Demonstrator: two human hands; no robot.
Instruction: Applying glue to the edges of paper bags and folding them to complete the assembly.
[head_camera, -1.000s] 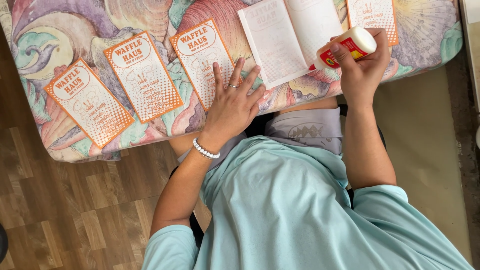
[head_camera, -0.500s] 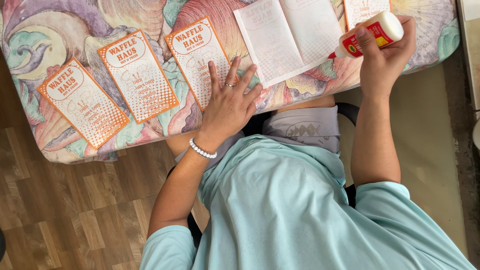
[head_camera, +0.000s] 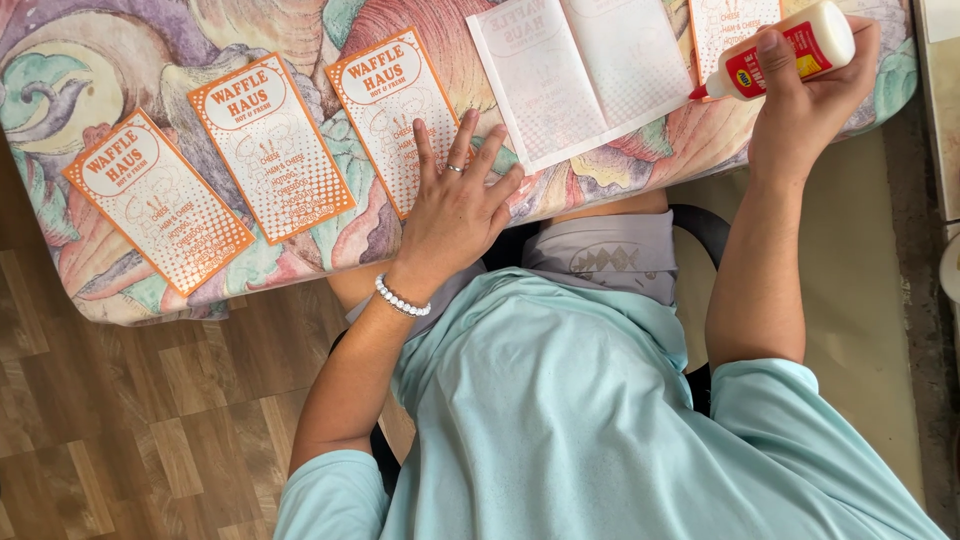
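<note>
My left hand (head_camera: 457, 205) lies flat, fingers spread, on the table edge, covering the lower right corner of an orange-and-white paper bag (head_camera: 390, 110). A ring and a pearl bracelet show on that hand and wrist. My right hand (head_camera: 812, 95) grips a white glue bottle (head_camera: 785, 50) with a red label, its orange tip pointing left at the right edge of an unfolded white printed sheet (head_camera: 585, 70). Another orange-and-white bag (head_camera: 725, 25) lies partly behind the bottle.
Two more orange-and-white bags (head_camera: 270, 145) (head_camera: 158, 200) lie in a row on the pastel floral tablecloth (head_camera: 60, 75). Wooden floor (head_camera: 150, 420) is at the left, a beige mat (head_camera: 870, 330) at the right. My light blue shirt fills the lower frame.
My right hand has carried the glue bottle to the right and slightly up. The view has shifted a little; my left hand stays flat on the bag.
</note>
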